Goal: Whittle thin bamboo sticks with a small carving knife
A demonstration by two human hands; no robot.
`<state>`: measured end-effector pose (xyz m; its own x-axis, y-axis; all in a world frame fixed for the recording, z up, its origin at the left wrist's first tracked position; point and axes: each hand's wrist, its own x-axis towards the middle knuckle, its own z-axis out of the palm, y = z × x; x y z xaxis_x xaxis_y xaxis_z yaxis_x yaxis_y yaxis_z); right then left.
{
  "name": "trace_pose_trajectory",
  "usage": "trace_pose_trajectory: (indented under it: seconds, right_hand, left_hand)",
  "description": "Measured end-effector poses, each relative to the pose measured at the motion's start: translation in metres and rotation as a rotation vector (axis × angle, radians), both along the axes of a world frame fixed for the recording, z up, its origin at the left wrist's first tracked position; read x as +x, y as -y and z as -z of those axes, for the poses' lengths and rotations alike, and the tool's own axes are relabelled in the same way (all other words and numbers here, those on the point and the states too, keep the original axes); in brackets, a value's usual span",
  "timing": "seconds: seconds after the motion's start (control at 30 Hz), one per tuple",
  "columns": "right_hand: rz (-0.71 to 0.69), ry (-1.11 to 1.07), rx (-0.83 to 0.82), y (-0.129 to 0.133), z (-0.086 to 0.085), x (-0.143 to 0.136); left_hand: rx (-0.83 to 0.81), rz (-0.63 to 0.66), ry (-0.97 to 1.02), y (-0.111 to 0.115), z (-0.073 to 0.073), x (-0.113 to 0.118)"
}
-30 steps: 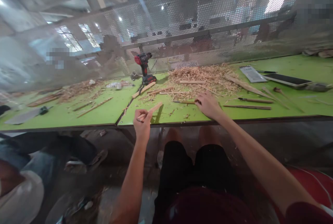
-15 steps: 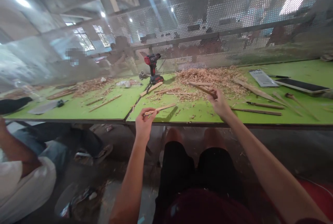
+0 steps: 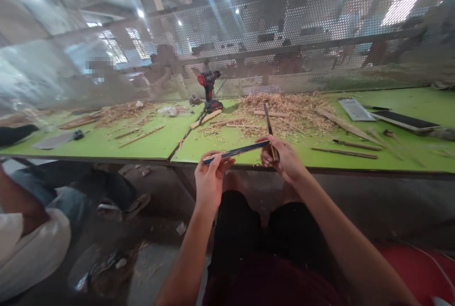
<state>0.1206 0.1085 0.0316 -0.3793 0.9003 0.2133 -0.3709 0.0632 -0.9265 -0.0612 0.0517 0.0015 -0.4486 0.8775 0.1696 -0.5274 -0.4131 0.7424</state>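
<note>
My left hand (image 3: 209,173) is closed on one end of a long narrow wooden strip (image 3: 241,148). Its upper side looks dark blue and its edge is pale. The strip slants up to the right, and its far end meets the fingers of my right hand (image 3: 284,156). That hand is closed around a slim stick-like tool (image 3: 269,123), held nearly upright with its thin dark end pointing away from me. Whether it has a blade, I cannot tell. Both hands are above the front edge of the green table (image 3: 188,152).
Wood shavings (image 3: 284,106) are heaped behind my hands. A cordless drill (image 3: 209,91) stands to their left. Rightward lie thin sticks (image 3: 344,153), a flat wooden piece (image 3: 344,125), a silver packet (image 3: 355,108) and a phone (image 3: 407,120). At far left sits another person (image 3: 35,244).
My hands have come together from being apart. The strip has turned to show its dark blue side. The tool in my right hand has swung from slanting left to nearly upright.
</note>
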Motion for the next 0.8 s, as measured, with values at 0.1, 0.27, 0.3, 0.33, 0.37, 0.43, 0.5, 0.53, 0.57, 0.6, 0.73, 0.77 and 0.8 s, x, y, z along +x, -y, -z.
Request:
trace_pose_trajectory:
  seconds: [0.1, 0.27, 0.3, 0.33, 0.37, 0.43, 0.5, 0.53, 0.57, 0.6, 0.73, 0.77, 0.8]
  right_hand:
    - [0.037, -0.049, -0.061, 0.002, -0.002, 0.006]
    - [0.062, -0.045, -0.063, -0.006, -0.008, 0.021]
    - [0.035, -0.028, -0.065, -0.006, -0.009, 0.023]
    - [0.004, -0.008, -0.063, -0.006, -0.010, 0.024]
    - [-0.023, 0.013, -0.058, -0.006, -0.010, 0.024]
    - [-0.058, 0.057, -0.034, -0.005, -0.009, 0.021]
    - [-0.060, 0.111, 0.002, -0.005, -0.006, 0.018]
    - [-0.035, 0.141, 0.025, -0.006, -0.005, 0.017]
    - [0.010, 0.171, 0.056, -0.008, -0.003, 0.018]
    - [0.072, 0.200, 0.095, -0.010, -0.002, 0.019]
    - [0.305, 0.372, 0.279, -0.009, 0.001, 0.038]
    - [0.330, 0.454, 0.325, -0.005, 0.002, 0.043]
    - [0.338, 0.542, 0.371, 0.001, 0.003, 0.046]
  left_hand:
    - [-0.031, 0.103, -0.040, 0.007, 0.001, 0.002]
    - [-0.021, 0.510, -0.226, 0.023, 0.003, -0.003]
    - [-0.025, 0.613, -0.260, 0.025, 0.003, -0.003]
    - [-0.035, 0.705, -0.283, 0.028, 0.004, -0.002]
    - [-0.048, 0.779, -0.291, 0.030, 0.005, 0.001]
    - [-0.074, 0.902, -0.276, 0.034, 0.008, 0.008]
    - [-0.081, 0.991, -0.245, 0.036, 0.010, 0.017]
    - [-0.075, 1.015, -0.232, 0.037, 0.011, 0.020]
    - [-0.070, 1.021, -0.223, 0.038, 0.012, 0.023]
    - [-0.070, 1.008, -0.216, 0.038, 0.012, 0.025]
    - [-0.103, 0.876, -0.167, 0.035, 0.012, 0.027]
    - [-0.110, 0.842, -0.153, 0.034, 0.011, 0.026]
    - [-0.114, 0.815, -0.145, 0.033, 0.011, 0.026]
